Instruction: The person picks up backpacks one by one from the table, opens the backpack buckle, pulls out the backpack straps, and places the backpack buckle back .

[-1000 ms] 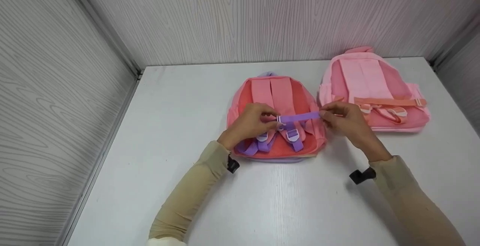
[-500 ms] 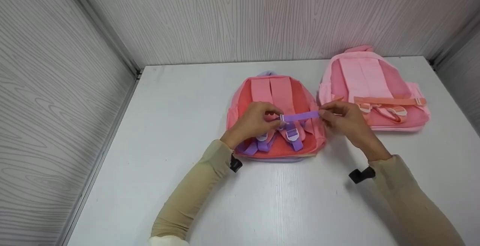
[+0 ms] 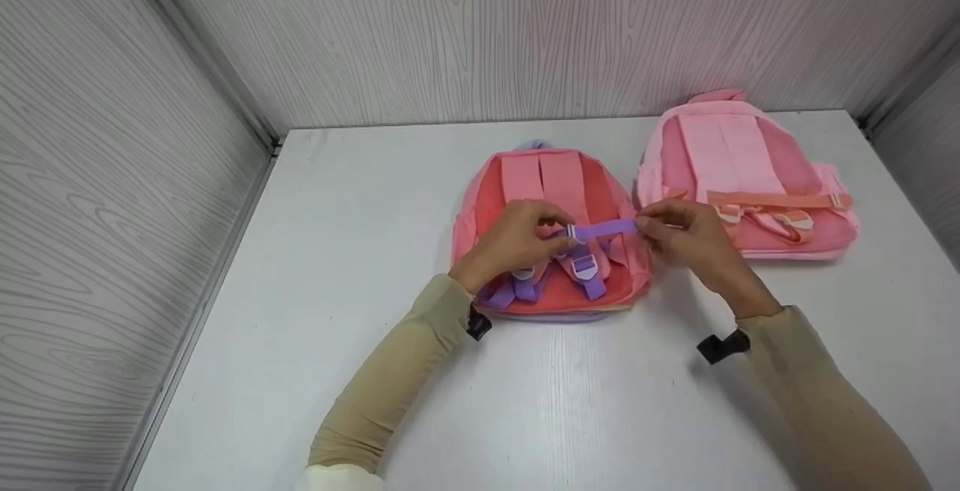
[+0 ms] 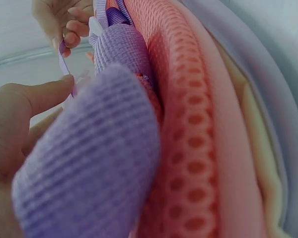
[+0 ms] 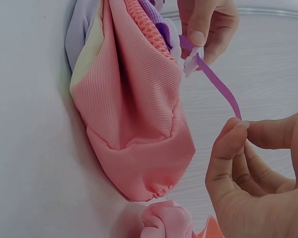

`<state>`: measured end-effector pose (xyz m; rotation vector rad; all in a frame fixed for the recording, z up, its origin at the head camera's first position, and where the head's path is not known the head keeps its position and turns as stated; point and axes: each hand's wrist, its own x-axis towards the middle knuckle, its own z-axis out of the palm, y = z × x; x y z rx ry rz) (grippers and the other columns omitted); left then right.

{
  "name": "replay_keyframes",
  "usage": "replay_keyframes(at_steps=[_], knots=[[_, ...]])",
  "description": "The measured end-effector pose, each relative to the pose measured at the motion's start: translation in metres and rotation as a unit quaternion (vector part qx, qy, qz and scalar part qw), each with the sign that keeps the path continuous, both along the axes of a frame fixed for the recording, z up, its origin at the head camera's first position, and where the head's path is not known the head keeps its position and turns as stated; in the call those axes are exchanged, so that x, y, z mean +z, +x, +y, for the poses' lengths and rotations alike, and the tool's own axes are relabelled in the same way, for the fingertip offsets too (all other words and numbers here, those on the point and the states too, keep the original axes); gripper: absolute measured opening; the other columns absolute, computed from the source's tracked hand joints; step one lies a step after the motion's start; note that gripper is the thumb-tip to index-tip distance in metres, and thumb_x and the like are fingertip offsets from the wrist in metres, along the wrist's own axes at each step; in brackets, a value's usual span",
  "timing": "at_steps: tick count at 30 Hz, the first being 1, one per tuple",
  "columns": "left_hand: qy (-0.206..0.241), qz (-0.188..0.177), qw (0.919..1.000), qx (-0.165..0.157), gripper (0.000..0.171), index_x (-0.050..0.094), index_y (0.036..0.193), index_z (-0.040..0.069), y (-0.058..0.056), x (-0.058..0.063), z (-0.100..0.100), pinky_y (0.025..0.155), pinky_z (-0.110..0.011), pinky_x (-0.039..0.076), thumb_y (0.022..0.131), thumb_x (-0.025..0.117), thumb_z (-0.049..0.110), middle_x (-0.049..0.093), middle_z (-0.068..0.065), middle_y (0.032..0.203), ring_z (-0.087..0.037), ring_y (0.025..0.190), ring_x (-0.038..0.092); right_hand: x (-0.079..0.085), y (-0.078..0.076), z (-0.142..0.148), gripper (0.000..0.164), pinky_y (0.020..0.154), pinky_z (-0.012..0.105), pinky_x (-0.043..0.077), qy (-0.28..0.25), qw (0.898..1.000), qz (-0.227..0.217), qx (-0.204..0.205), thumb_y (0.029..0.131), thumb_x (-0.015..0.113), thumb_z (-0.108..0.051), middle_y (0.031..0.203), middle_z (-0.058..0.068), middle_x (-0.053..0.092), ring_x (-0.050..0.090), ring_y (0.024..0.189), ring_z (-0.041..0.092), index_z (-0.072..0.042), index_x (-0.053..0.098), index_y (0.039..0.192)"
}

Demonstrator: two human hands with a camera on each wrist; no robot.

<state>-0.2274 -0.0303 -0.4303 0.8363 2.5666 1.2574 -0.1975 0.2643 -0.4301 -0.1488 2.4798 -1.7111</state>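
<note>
A small coral-pink backpack lies on the table with its shoulder straps facing up. My left hand pinches a white buckle threaded on a purple strap. The strap's end is between the thumb and index finger of my right hand, at the bag's right side. A short stretch of strap spans the gap between both hands, held just above the bag. Purple webbing fills the near part of the left wrist view, beside the bag's coral mesh.
A second, lighter pink backpack with an orange strap lies to the right, close against the first one. Both rest on a white table, with grey wood-grain panels behind and at the sides.
My left hand has slid right along the purple strap with the white buckle, so the stretch between the hands is shorter. The right hand has stayed almost in place.
</note>
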Motion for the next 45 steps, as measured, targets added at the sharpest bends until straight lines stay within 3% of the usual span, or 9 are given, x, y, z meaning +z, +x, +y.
replay_keyframes(at_steps=[8,14,24,31,36,45], knots=[[0.007,-0.016,0.9998,-0.004,0.03,0.08,0.125,0.015,-0.001,0.003,0.009,0.113,-0.038,0.052,0.096,0.082,0.025,0.076,0.005,0.119,-0.013,0.12,0.066,0.002,0.0,0.0,0.03,0.071,0.025,0.058,-0.023,1.0,0.014,0.002,0.105,0.071,-0.019,0.095,-0.002,0.07,0.062,0.081,0.015,0.003,0.072,0.125],[0.016,-0.009,0.9997,-0.017,0.03,0.08,0.124,0.014,-0.002,0.004,0.017,0.114,-0.038,0.051,0.096,0.083,0.025,0.076,0.005,0.118,-0.011,0.119,0.067,0.0,-0.001,0.0,0.031,0.073,0.025,0.059,-0.016,1.0,0.01,-0.001,0.105,0.07,-0.02,0.098,-0.001,0.071,0.062,0.082,0.015,0.004,0.071,0.126],[0.021,-0.014,0.9996,-0.012,0.027,0.08,0.123,0.015,0.001,0.004,0.026,0.112,-0.035,0.052,0.098,0.081,0.023,0.076,0.007,0.115,-0.01,0.114,0.066,-0.004,0.0,0.003,0.028,0.075,0.028,0.061,0.001,1.0,0.004,-0.005,0.106,0.068,-0.019,0.1,0.0,0.071,0.064,0.083,0.016,0.0,0.072,0.125],[0.025,-0.013,0.9996,-0.009,0.028,0.08,0.125,0.013,0.004,0.001,0.035,0.103,-0.028,0.056,0.099,0.079,0.022,0.076,0.005,0.115,-0.008,0.111,0.068,-0.007,0.001,0.006,0.024,0.075,0.029,0.062,0.009,1.0,0.01,-0.011,0.105,0.07,-0.017,0.097,0.001,0.071,0.064,0.081,0.016,0.0,0.074,0.121],[0.037,-0.008,0.9993,-0.008,0.025,0.08,0.123,0.012,0.004,-0.001,0.041,0.096,-0.022,0.057,0.099,0.078,0.02,0.076,0.004,0.113,-0.007,0.106,0.068,-0.008,0.002,0.007,0.026,0.073,0.026,0.061,-0.016,1.0,0.012,-0.009,0.104,0.07,-0.016,0.095,-0.001,0.071,0.063,0.078,0.013,0.004,0.073,0.121],[0.033,-0.005,0.9994,-0.001,0.027,0.079,0.126,0.013,0.004,-0.003,0.048,0.103,-0.027,0.057,0.1,0.078,0.02,0.076,0.004,0.116,-0.007,0.11,0.068,-0.01,0.001,0.009,0.027,0.074,0.025,0.06,-0.015,1.0,0.015,-0.01,0.105,0.07,-0.017,0.097,-0.001,0.073,0.063,0.08,0.013,0.004,0.073,0.121]])
